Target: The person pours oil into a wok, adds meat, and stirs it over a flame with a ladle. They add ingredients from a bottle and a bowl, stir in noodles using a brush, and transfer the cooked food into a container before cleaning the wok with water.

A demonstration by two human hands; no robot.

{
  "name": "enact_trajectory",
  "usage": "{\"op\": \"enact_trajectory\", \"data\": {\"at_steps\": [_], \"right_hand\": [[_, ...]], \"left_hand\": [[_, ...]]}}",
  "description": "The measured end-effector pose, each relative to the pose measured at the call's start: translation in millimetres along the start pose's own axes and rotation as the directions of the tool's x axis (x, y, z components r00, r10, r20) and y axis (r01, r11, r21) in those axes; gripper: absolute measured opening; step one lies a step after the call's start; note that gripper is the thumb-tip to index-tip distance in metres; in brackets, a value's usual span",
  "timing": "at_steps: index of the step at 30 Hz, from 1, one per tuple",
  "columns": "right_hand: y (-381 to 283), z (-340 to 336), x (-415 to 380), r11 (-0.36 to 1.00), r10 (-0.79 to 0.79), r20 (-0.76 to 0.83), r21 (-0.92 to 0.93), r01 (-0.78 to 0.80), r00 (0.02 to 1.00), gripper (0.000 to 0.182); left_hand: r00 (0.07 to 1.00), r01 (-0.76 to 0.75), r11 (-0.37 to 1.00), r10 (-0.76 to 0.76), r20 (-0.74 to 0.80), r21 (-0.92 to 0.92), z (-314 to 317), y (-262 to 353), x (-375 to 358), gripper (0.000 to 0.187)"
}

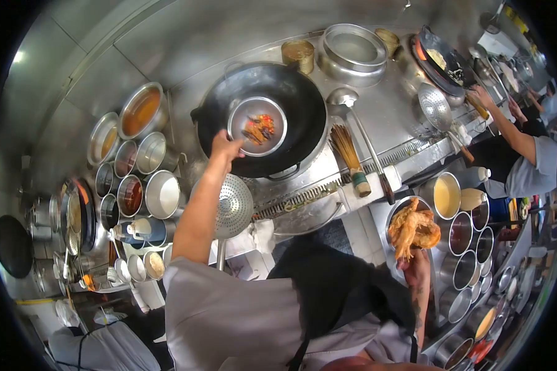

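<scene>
Over the black wok (213, 102), my left hand (228, 150) grips the rim of a metal bowl (236, 117). Red and dark brown pieces of food (260, 128) lie in that bowl. At the right, my right hand (416, 263) is under golden fried food (413, 227), above a round metal container (387, 238); the food hides part of the fingers. Below my left hand is a perforated skimmer (234, 207).
A ladle (368, 133) and a bamboo brush (348, 151) lie right of the wok. Pots of sauce (141, 113) stand at the left, more pots (447, 195) at the right. A co-worker's arm (507, 130) reaches to another wok (442, 55).
</scene>
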State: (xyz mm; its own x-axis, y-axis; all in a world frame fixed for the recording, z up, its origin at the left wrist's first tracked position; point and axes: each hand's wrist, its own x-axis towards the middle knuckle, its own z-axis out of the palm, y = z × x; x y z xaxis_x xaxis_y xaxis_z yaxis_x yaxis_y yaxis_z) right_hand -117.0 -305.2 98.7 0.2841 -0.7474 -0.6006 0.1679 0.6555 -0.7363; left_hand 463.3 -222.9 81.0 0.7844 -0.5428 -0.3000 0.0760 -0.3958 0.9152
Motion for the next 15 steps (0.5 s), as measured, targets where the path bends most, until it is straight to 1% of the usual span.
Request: {"op": "enact_trajectory", "data": {"at_steps": [1, 2, 3, 4, 5, 6, 8, 9, 10, 12, 13, 15], "right_hand": [[1, -1, -1, 1.000, 0.002, -0.006, 0.004, -0.002, 1.000, 0.021], [3, -1, -3, 1.000, 0.002, -0.022, -0.006, -0.002, 1.000, 0.020], [3, -2, -3, 1.000, -0.001, -0.036, -0.017, 0.001, 0.999, 0.020], [3, -1, -2, 1.000, 0.001, -0.044, -0.008, -0.002, 0.999, 0.020], [3, 0, -1, 1.000, 0.005, -0.040, 0.008, -0.005, 0.999, 0.020], [2, -1, 0, 1.000, 0.008, -0.036, 0.022, -0.007, 0.999, 0.020], [4, -8, 3, 1.000, 0.009, -0.045, 0.019, -0.008, 0.999, 0.017], [6, -13, 0, 1.000, 0.003, -0.076, 0.007, -0.002, 0.997, 0.016], [7, -16, 2, 1.000, -0.004, -0.105, -0.001, 0.004, 0.994, 0.014], [8, -21, 4, 1.000, -0.019, -0.117, 0.016, 0.021, 0.993, 0.013], [8, -23, 4, 0.999, -0.033, -0.115, 0.022, 0.036, 0.993, 0.012], [4, -12, 3, 0.999, -0.027, -0.162, 0.020, 0.031, 0.986, 0.011]], "left_hand": [[0.992, -0.120, 0.982, 0.124, -0.020, 0.146, -3, 8, 6, 0.031], [0.969, -0.232, 0.927, 0.248, -0.018, 0.294, -6, 13, 12, 0.032], [0.969, -0.234, 0.925, 0.248, -0.011, 0.298, -4, 15, 23, 0.032], [0.776, -0.515, 0.614, 0.630, 0.021, 0.599, 0, 14, 34, 0.029], [0.459, -0.596, 0.143, 0.868, 0.189, 0.790, 4, 15, 43, 0.026], [0.459, -0.603, 0.140, 0.866, 0.198, 0.786, 6, 18, 52, 0.026], [0.676, -0.452, 0.018, 0.659, 0.329, 0.892, 11, 31, 63, 0.017], [0.699, -0.424, -0.001, 0.636, 0.328, 0.905, 12, 34, 64, 0.012], [0.693, -0.420, 0.007, 0.648, 0.315, 0.908, 15, 44, 61, 0.014], [0.697, -0.375, 0.063, 0.677, 0.236, 0.925, 24, 49, 62, 0.019], [0.693, -0.387, 0.057, 0.676, 0.249, 0.920, 27, 37, 73, 0.019], [0.767, -0.303, -0.001, 0.593, 0.244, 0.953, 24, -4, 99, 0.024]]}}
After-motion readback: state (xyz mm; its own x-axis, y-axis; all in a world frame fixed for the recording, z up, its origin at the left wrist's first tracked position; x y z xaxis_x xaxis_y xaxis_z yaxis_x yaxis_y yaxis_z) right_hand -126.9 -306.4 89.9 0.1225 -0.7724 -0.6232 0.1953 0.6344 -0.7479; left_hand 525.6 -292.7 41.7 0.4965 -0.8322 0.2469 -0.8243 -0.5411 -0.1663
